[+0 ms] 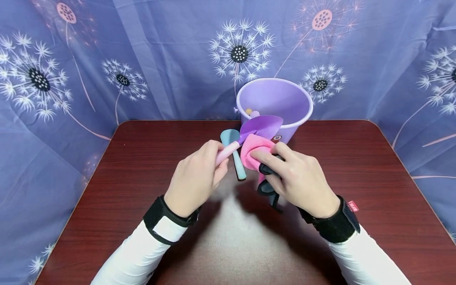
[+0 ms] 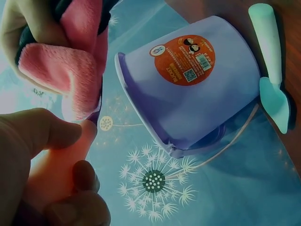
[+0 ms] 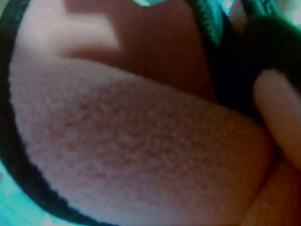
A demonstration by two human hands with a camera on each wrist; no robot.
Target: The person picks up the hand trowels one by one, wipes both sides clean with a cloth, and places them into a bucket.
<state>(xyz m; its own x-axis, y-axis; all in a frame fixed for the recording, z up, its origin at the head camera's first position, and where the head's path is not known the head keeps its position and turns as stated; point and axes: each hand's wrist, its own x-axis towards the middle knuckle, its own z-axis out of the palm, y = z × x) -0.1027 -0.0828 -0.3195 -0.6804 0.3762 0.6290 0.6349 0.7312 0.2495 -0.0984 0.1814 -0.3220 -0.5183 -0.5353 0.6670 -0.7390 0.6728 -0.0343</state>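
My left hand point(image 1: 196, 178) grips the pink handle of a toy shovel point(image 1: 261, 126) with a purple blade, raised over the table and tilted up to the right. In my right hand point(image 1: 297, 176) is a bunched pink cloth point(image 1: 256, 148) with dark edging, its folds against the shovel where handle meets blade. The left wrist view shows the cloth point(image 2: 66, 70) just beyond the thumb, hiding most of the blade. Cloth point(image 3: 141, 146) fills nearly all of the right wrist view, blurred. Below the shovel, a teal toy shovel point(image 1: 239, 166) lies on the table.
A purple bucket point(image 1: 292, 128) stands at the back of the brown table point(image 1: 142, 190), right behind the shovel blade. Small yellow and lilac pieces point(image 1: 249, 111) show inside its rim. A blue dandelion-print curtain point(image 1: 178, 59) hangs along the table's back and sides.
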